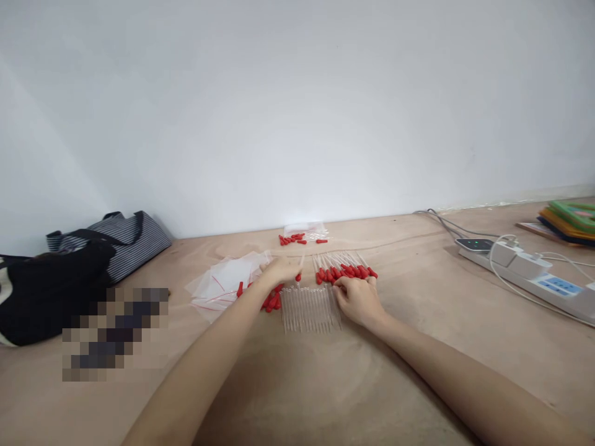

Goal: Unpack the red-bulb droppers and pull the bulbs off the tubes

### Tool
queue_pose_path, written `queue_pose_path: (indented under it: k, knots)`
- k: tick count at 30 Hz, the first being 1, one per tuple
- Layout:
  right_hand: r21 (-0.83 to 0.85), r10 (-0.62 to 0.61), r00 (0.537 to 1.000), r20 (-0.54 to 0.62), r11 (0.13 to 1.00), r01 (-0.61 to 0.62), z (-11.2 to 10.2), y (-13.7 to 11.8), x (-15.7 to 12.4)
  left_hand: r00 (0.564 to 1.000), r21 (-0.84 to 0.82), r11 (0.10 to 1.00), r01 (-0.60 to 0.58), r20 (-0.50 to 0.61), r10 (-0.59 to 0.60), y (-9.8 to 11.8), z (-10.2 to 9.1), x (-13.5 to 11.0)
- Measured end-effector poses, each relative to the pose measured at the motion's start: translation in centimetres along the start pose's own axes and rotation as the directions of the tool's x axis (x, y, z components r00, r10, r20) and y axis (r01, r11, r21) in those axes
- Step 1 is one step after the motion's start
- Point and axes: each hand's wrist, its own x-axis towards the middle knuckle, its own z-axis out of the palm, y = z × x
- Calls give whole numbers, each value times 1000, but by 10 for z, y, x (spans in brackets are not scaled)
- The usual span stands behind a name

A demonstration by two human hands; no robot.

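My left hand (282, 270) is closed at the fingertips around a dropper (298, 277), a thin clear tube with a red rubber bulb, its bulb toward me. My right hand (360, 300) rests on the table with fingers curled against a row of red-bulbed droppers (346, 271); what its fingertips hold, if anything, is hidden. Between the hands, bare clear glass tubes (310, 310) lie side by side in a row. Loose red rubber bulbs (272, 302) are heaped under my left wrist, partly covered by the forearm.
Clear plastic bags (225, 279) lie left of the bulbs. More bulbs (292, 238) and tubes lie near the wall. At right are a power strip (534, 279) with cables and a stack of coloured items (569, 220); at left, a striped bag (144, 244) and a black bag (51, 297).
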Motion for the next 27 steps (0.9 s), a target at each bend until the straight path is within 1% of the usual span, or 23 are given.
queue_pose_path:
  k: [2, 4, 5, 6, 7, 9, 11, 12, 13, 15, 17, 19, 21, 22, 24, 27]
  knots:
    - [-23, -88, 985, -152, 996, 85, 0, 0, 0, 1000, 30, 1000, 8, 24, -9, -2, -10, -16]
    - [-86, -238, 930, -279, 971, 222, 0, -1, 0, 999, 53, 998, -20, 41, 18, -4, -14, -35]
    - [-128, -331, 893, -306, 943, 306, 0, -2, -1, 998, 65, 996, -54, 36, 52, -5, -13, -45]
    - [-170, -428, 850, -308, 903, 394, 0, -3, -1, 994, 86, 990, -110, 16, 109, -6, -11, -55]
    - [-207, -521, 802, -292, 853, 479, 1, -4, -2, 978, 123, 971, -205, -20, 209, -8, -8, -64]
    - [-250, -663, 706, -248, 748, 615, 4, -4, -3, 923, 199, 913, -356, -80, 377, -11, -2, -78]
    - [-253, -740, 635, -224, 673, 695, 6, -4, -4, 867, 262, 855, -447, -108, 487, -14, 4, -87]
    - [-248, -760, 612, -218, 650, 718, 7, -4, -4, 846, 286, 833, -474, -116, 521, -16, 6, -90]
    - [-242, -771, 599, -216, 637, 732, 8, -4, -4, 825, 306, 813, -495, -129, 550, -18, 7, -92]
    - [-238, -771, 598, -219, 637, 733, 8, -4, -3, 779, 332, 784, -525, -185, 599, -21, 10, -94]
    - [-244, -748, 618, -240, 663, 708, 7, -5, -4, 716, 354, 758, -547, -271, 643, -25, 14, -96]
    - [-255, -722, 640, -263, 691, 676, 6, -7, -5, 643, 383, 732, -563, -353, 680, -29, 20, -98]
    - [-257, -708, 648, -280, 706, 660, 5, -10, -6, 579, 409, 717, -564, -423, 697, -32, 25, -100]
    - [-255, -708, 644, -290, 706, 661, 5, -11, -7, 554, 416, 716, -561, -454, 698, -32, 28, -102]
    - [-257, -718, 616, -324, 694, 673, 6, -14, -10, 514, 434, 717, -546, -502, 696, -33, 31, -104]
    - [-274, -734, 568, -372, 671, 689, 7, -15, -14, 466, 496, 701, -512, -525, 712, -32, 30, -106]
